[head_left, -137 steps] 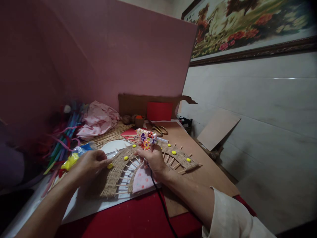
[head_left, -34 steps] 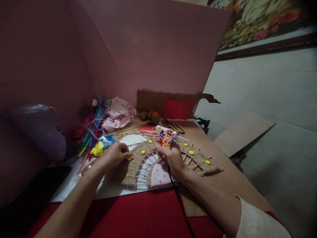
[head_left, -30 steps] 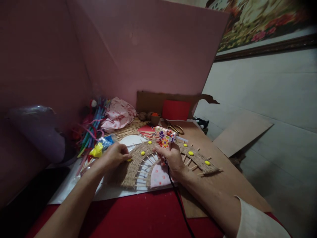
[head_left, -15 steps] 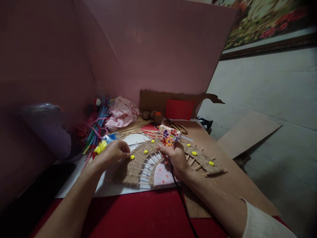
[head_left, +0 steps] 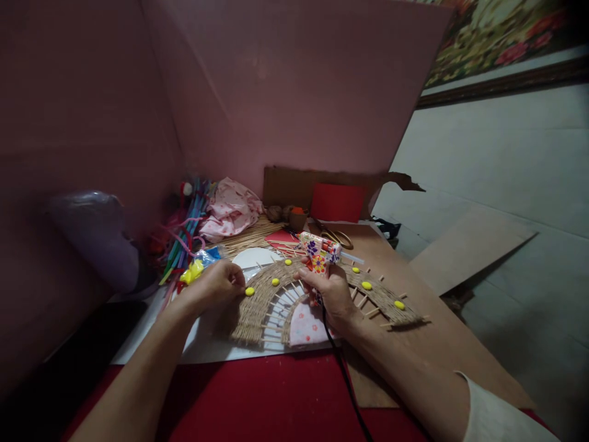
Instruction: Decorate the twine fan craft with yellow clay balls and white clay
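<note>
Currently, left hand: bending over the left part of the work, thumb and fingers drawn together; I cannot tell whether they are pinching anything.
Yellow dot: lying just beside the left fingertips on the weave; whether they are touching it is unclear.
Dot handling: light, even fingertip pressure would probably be serving best here, with skin keeping off any warm glue at the rim.
Right hand: grasping the glue gun by its handle, fingers wrapping round it.
Nozzle care: the tip is pointing toward the left hand's side; holding it high and clear of those fingers and the weave seems wise.
Woven arch: spreading beneath and between both hands and reaching out past the right one, stick ends poking from its edges.
Other dots: sitting spaced along the arch on either side of the right hand; matching that spacing would likely be looking neatest.
Cord: trailing from under the right hand toward the wearer; keeping it off the arch should be helping.
Spotted patch: filling the inner curve, just below the right hand.
White disc: lying beyond the left hand.
Scissors: resting beyond the right hand.
</note>
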A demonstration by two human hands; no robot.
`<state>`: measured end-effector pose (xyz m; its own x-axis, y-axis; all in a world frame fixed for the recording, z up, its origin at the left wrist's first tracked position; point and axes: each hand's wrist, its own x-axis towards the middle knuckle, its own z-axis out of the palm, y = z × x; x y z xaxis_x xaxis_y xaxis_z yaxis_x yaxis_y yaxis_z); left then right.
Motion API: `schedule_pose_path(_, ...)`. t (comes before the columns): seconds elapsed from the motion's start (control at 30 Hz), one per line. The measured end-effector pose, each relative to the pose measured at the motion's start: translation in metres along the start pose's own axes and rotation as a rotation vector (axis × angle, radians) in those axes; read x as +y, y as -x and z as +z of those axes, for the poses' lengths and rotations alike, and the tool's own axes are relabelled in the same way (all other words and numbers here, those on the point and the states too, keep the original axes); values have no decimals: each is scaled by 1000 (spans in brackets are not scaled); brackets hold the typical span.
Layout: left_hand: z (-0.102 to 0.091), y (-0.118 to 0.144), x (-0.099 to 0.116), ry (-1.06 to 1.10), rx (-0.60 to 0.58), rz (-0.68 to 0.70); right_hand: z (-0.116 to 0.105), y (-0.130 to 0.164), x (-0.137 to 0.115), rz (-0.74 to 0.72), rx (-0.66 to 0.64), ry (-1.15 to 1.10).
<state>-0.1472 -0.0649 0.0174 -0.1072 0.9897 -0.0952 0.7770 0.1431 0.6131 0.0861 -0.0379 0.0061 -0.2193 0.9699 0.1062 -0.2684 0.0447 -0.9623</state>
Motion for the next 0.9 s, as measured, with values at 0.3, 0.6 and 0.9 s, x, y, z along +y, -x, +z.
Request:
schedule_pose_path(0.3, 0, 2, 1, -38, 3, 70, 0, 1, -2, -2, -2, 12)
schedule_pose_path(0.6, 6, 0, -2, -35, -18, 113, 1, 0, -1, -4, 1, -5)
schedule_pose_path(0.9, 7, -3, -6, 1, -38, 87, 1, 1, -2, 3, 0, -4)
